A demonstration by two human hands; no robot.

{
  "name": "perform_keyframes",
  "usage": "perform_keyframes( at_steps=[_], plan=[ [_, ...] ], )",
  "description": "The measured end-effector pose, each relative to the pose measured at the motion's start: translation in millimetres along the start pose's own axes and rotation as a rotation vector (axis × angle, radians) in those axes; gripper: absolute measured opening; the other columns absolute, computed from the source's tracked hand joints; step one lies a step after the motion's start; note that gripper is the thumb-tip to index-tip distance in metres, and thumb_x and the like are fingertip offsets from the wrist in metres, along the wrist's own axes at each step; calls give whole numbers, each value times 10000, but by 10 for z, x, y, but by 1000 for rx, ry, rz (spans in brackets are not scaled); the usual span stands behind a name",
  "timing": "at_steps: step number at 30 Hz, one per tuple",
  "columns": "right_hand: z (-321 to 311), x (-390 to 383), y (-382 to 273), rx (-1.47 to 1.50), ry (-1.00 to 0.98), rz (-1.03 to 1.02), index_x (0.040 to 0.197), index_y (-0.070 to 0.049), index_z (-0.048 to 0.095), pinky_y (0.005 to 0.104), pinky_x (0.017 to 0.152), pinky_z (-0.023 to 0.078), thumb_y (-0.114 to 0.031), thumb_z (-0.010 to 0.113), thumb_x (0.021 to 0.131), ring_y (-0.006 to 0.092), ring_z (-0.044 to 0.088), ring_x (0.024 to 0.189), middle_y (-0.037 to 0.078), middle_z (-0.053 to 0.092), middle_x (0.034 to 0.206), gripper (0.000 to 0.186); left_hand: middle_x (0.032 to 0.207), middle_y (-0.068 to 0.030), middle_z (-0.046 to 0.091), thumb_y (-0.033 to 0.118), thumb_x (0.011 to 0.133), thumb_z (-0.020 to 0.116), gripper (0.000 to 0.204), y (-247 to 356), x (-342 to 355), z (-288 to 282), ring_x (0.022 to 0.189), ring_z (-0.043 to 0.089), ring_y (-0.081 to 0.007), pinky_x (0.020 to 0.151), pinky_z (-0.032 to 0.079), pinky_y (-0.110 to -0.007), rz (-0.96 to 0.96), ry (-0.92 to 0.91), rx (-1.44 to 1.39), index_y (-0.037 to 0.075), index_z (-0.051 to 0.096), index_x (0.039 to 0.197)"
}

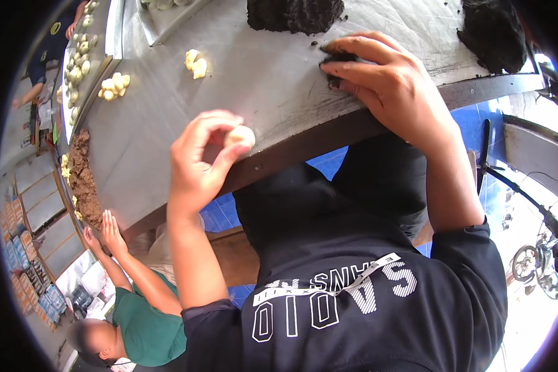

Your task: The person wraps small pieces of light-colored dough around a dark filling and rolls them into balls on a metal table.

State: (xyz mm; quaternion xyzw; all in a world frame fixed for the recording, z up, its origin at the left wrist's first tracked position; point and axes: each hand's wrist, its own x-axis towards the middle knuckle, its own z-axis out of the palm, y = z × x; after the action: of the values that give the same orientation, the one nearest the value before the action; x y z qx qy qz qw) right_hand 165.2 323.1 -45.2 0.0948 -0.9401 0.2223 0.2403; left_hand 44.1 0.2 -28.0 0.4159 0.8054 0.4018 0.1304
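Note:
My left hand [192, 161] is over the near edge of the metal-topped table [266, 80]. Between its thumb and fingers it pinches a small pale dough ball [242, 134]. Farther right, my right hand [394, 77] rests low over the tabletop with bent fingers. A lump of black paste [341, 57] shows between those fingers, partly hidden by them. Just beyond that hand, a large block of black paste [294, 13] lies at the far side. Left of it sit a few pale dough pieces [196, 64], with another cluster of dough balls [114, 86] farther left.
Another black mass [493, 37] lies at the right end of the table. Along the left, a tray [77, 68] holds rows of round balls, with a brown crumbly mass [84, 177] nearer. A co-worker in green [149, 322] has both hands beside it. Another person stands at the far left.

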Motion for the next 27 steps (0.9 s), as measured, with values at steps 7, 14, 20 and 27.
perform_keyframes(
  at_steps=[7,14,20,27],
  plan=[
    [373,330,-550,248,-68,-151,1042,-41,794,445,892,663,-87,707,884,328,762,1108,115,765,1192,186,1411,-130,756,295,1156,714,441,-584,786,-422,1264,727,-197,1092,563,-381,-171,452,-143,8,700,1491],
    [304,440,8,-50,92,-129,890,-84,789,439,921,638,-151,770,819,287,708,1108,41,778,1015,99,1304,-123,807,120,1112,750,251,-591,700,-393,1190,764,-198,1065,582,-331,-274,135,180,-2,791,1327],
    [72,154,37,67,-15,-119,1047,-52,789,445,917,635,-142,807,826,325,722,1099,61,780,1109,239,1519,-239,684,-51,1100,665,361,-412,33,-349,1334,723,-285,1140,607,-355,-318,382,-874,-27,680,1460],
    [105,133,-101,-48,86,3,1062,-53,711,453,833,625,-102,739,920,329,729,1057,100,714,1098,153,1240,-122,774,30,946,873,363,-37,-108,69,1052,778,-262,906,636,-400,193,200,671,47,801,1301]
  ],
)
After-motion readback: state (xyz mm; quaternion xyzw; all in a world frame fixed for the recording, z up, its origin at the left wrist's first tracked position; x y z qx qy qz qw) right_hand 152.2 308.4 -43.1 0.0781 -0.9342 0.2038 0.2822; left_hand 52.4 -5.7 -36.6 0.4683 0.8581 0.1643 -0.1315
